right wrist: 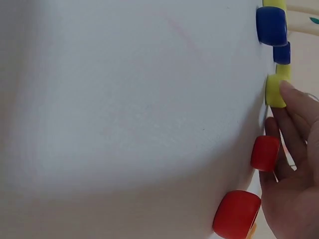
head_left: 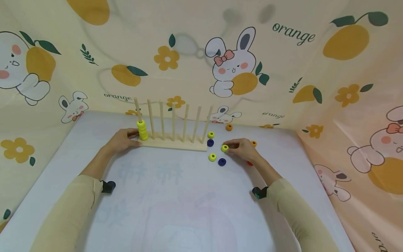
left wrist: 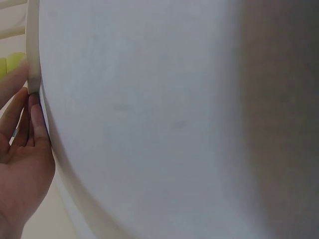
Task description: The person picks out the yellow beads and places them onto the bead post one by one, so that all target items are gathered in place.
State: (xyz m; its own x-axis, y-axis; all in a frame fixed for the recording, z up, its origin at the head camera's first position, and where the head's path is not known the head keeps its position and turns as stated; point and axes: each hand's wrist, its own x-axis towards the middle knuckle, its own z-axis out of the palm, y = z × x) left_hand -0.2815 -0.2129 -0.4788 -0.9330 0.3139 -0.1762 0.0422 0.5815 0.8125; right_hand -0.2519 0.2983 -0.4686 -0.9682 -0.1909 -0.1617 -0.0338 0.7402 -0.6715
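A wooden peg rack (head_left: 176,143) stands on the white table, with several upright pegs along its base. Stacked yellow beads (head_left: 143,131) sit on its leftmost peg. My left hand (head_left: 121,140) holds the left end of the base, thumb at the front and fingers at the end; the left wrist view shows the base edge (left wrist: 33,50) against the fingertips. Right of the rack, my right hand (head_left: 242,148) pinches a yellow bead (head_left: 224,148) between thumb and fingers. In the right wrist view that bead (right wrist: 274,91) is at or just above the table surface.
Near the right hand lie two yellow beads, one at the back (head_left: 211,134) and one in front (head_left: 212,157), and two dark blue beads (head_left: 221,162). An orange bead (head_left: 229,127) lies farther back. Red beads (right wrist: 237,214) lie beside and below the right hand. A printed cloth (head_left: 189,52) rises behind the table.
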